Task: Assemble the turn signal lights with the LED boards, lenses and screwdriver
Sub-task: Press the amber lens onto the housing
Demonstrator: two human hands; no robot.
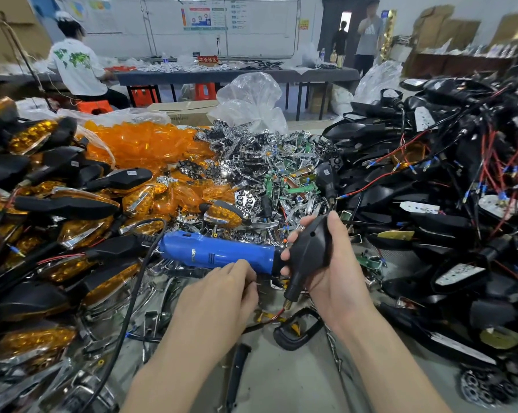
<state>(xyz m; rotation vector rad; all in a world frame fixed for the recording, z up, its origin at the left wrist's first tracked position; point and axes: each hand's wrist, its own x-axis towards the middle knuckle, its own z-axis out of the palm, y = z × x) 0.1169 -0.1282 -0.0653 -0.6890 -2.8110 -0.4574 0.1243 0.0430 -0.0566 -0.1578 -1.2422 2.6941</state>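
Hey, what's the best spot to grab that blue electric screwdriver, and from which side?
Take the blue screwdriver round its mid-barrel, with the left hand coming from the near side. It lies on its side, cord end left, nose right by the black housing in the right hand. The barrel is bare and round there.

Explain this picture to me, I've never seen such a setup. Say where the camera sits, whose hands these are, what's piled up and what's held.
One camera, worn on a worker's head, looks down at their own bare hands; no machine. The right hand grips a black signal housing. The left hand curls beside a blue electric screwdriver; whether that hand holds anything is unclear. Around lie orange lenses, chrome parts and boards, wired black housings and finished lights.
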